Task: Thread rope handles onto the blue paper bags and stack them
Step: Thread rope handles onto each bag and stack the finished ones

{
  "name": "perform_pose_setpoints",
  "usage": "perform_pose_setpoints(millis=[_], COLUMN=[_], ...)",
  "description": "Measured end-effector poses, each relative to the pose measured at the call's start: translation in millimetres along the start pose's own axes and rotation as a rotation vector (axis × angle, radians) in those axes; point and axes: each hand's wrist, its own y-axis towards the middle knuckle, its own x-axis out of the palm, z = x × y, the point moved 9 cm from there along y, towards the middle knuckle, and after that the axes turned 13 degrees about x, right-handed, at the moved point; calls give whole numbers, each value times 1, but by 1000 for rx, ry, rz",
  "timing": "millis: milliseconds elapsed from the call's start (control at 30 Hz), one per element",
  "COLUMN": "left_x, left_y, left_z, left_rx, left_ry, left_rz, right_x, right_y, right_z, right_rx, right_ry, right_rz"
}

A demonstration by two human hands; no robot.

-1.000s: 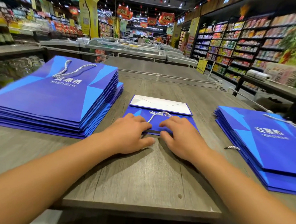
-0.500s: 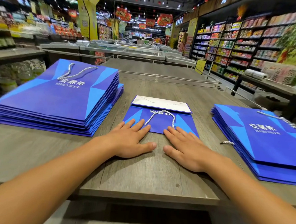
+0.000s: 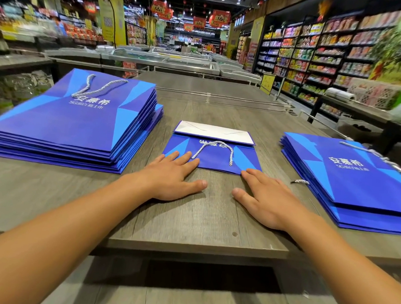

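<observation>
Both hands, left (image 3: 170,175) and right (image 3: 266,198), have slid off the middle bag (image 3: 214,158) onto the table (image 3: 197,222); fingers flat, spread, holding nothing. Rope handle (image 3: 212,150) threaded; bag likely ready for the stack (image 3: 74,120) left of it.

A grey wood-grain table (image 3: 190,221) fills the foreground of a supermarket, with chest freezers (image 3: 162,62) at 12 o'clock, stocked black shelves (image 3: 318,55) at 2 o'clock, and red hanging signs (image 3: 220,18) under ceiling spotlights.
</observation>
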Motion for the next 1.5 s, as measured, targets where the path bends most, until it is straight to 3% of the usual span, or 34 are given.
perform_pose_setpoints(millis=[233, 500, 833, 900, 1000, 1100, 1300, 1500], left_x=[3, 6, 0, -10, -30, -42, -51, -57], left_y=[-7, -37, -41, -43, -53, -59, -57, -58], left_z=[-2, -35, -36, -33, -39, -42, -39, -25], left_rx=[-39, -167, -181, -163, -201, -240, -191, -55], left_ry=[13, -22, -15, -83, -359, -391, -233, -17], left_rz=[-1, -29, 99, 213, 509, 681, 792, 823], right_x=[-1, -4, -5, -13, -30, -36, -40, -42], right_y=[-5, -6, -5, -8, -12, -12, -13, -11], right_z=[10, 11, 15, 18, 33, 46, 57, 62], right_rx=[140, 176, 192, 178, 189, 201, 189, 186], right_ry=[76, 90, 116, 243, 730, 1068, 1297, 1297], right_rz=[47, 80, 126, 157, 253, 337, 430, 457])
